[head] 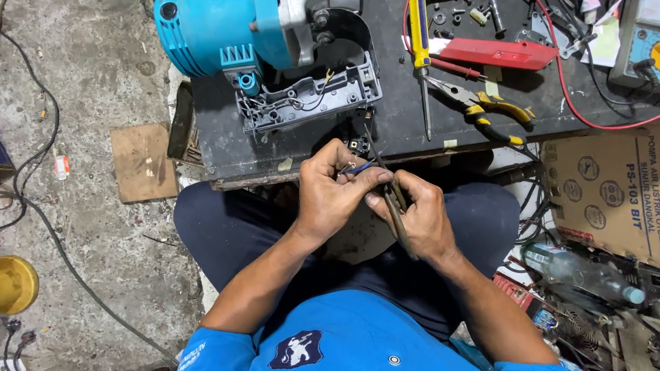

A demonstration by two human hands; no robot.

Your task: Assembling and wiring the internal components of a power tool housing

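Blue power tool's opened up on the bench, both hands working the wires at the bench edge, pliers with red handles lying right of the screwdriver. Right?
Not quite: the pliers have yellow and black handles, not red, as the head view shows. The rest holds: opened blue power tool, left hand and right hand on the wires, screwdriver.

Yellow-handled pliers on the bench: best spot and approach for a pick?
Grip the pliers across both yellow handles, at the lower right end. Come from above with the right hand: they lie flat on the dark bench, handles splayed toward the near edge, jaws pointing up-left toward the screwdriver.
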